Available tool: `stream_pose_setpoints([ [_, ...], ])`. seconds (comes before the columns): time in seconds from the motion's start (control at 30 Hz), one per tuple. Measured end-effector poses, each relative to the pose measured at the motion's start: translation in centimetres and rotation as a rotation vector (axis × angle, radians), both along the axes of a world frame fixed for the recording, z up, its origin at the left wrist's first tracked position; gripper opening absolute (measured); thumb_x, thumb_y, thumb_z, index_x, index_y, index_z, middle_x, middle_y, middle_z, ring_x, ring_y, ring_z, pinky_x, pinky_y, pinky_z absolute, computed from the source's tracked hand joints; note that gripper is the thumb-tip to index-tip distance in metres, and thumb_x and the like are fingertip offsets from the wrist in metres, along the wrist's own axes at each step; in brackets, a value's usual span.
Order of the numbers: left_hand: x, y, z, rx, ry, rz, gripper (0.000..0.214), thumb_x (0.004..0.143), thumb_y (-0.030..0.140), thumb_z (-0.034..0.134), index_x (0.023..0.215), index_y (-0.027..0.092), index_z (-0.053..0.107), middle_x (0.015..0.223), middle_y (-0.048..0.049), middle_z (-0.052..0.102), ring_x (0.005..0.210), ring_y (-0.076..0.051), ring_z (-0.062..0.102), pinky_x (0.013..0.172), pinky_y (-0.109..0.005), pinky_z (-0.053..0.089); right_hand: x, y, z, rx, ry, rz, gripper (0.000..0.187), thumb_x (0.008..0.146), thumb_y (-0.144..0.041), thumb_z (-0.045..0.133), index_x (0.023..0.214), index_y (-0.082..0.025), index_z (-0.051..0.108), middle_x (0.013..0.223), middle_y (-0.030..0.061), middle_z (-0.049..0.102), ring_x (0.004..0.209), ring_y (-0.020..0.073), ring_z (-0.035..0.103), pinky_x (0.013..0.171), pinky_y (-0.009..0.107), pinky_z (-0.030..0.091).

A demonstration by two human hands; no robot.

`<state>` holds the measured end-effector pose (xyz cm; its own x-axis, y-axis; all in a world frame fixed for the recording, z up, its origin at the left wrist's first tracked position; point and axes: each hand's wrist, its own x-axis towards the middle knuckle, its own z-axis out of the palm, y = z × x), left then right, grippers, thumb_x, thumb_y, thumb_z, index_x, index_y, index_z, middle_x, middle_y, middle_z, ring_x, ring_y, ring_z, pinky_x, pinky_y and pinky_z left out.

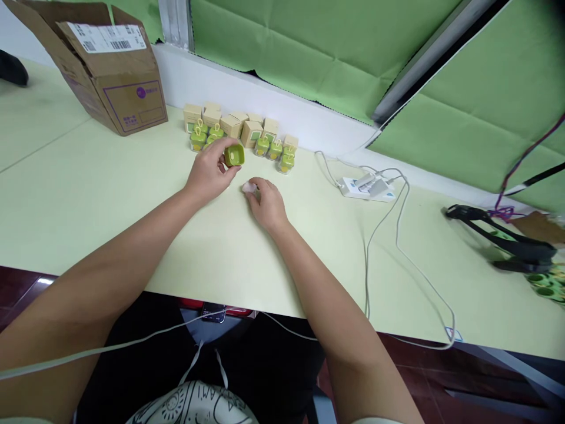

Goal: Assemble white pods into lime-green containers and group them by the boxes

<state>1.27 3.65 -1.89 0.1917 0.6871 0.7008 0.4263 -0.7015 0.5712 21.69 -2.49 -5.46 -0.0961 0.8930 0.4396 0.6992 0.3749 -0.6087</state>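
Observation:
My left hand (pixel 212 169) grips a small square green cap (pixel 234 155), its hollow side turned toward me. Just to the right, my right hand (pixel 267 203) pinches a small whitish, translucent piece (pixel 249 187) close to the tabletop; its exact kind is unclear. Behind the left hand stand several small clear jars with green lids and loops, such as one green-lidded jar (pixel 198 139). More of these jars, including a front one (pixel 286 162), stand to the right. Small tan cardboard boxes (pixel 252 133) line up behind them.
A large open carton (pixel 132 97) stands at the back left. On the right lie a white power strip (pixel 367 187) with plugs and a trailing white cable (pixel 399 235). A black stand-like object (pixel 507 235) and green items (pixel 547 285) sit at the far right.

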Motion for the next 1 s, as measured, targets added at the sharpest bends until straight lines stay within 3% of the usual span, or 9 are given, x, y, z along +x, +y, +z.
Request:
stream_pose_setpoints([
  [0.07,0.2,-0.4,0.2,0.001,0.018,-0.018,0.050,0.087,0.019,0.073,0.136,0.022,0.067,0.136,-0.0095,0.073,0.101,-0.020,0.073,0.089,-0.034,0.065,0.1,-0.2,0.3,0.006,0.167,-0.009,0.030,0.097,-0.047,0.069,0.118,-0.025,0.066,0.122,0.0125,0.076,0.114,0.0302,0.068,0.113,0.057,0.055],
  [0.23,0.6,-1.2,0.3,0.022,0.061,-0.103,0.050,0.087,0.017,0.071,0.136,0.021,0.067,0.134,-0.0095,0.074,0.097,-0.019,0.073,0.084,-0.033,0.064,0.9,-0.9,1.3,-0.099,0.662,0.047,0.055,0.081,-0.064,0.086,0.119,-0.031,0.063,0.121,0.0056,0.075,0.103,0.0221,0.071,0.105,0.046,0.061],
  [0.47,1.1,-2.0,0.1,0.065,0.156,-0.177,0.048,0.088,0.013,0.065,0.135,0.021,0.066,0.137,-0.0102,0.073,0.108,-0.022,0.073,0.082,-0.033,0.062,0.7,-1.7,2.8,-0.268,0.955,0.161,0.058,0.073,-0.053,0.094,0.121,-0.034,0.069,0.105,0.0004,0.077,0.104,0.0219,0.075,0.112,0.049,0.061],
  [0.7,0.9,-2.0,0.2,0.091,0.191,-0.219,0.049,0.089,0.012,0.063,0.137,0.021,0.066,0.141,-0.0107,0.071,0.117,-0.024,0.072,0.082,-0.034,0.062,0.6,-2.1,3.4,-0.330,1.037,0.184,0.052,0.069,-0.048,0.098,0.111,-0.032,0.073,0.101,-0.0003,0.079,0.100,0.0212,0.077,0.114,0.051,0.062],
  [1.0,0.9,-2.4,0.3,0.166,0.226,-0.305,0.047,0.091,0.008,0.061,0.136,0.021,0.065,0.141,-0.0108,0.070,0.129,-0.025,0.069,0.104,-0.039,0.061,0.7,-2.0,3.3,-0.269,0.998,0.151,0.061,0.065,-0.056,0.101,0.111,-0.032,0.069,0.105,0.0001,0.080,0.103,0.0209,0.077,0.112,0.047,0.062],
])
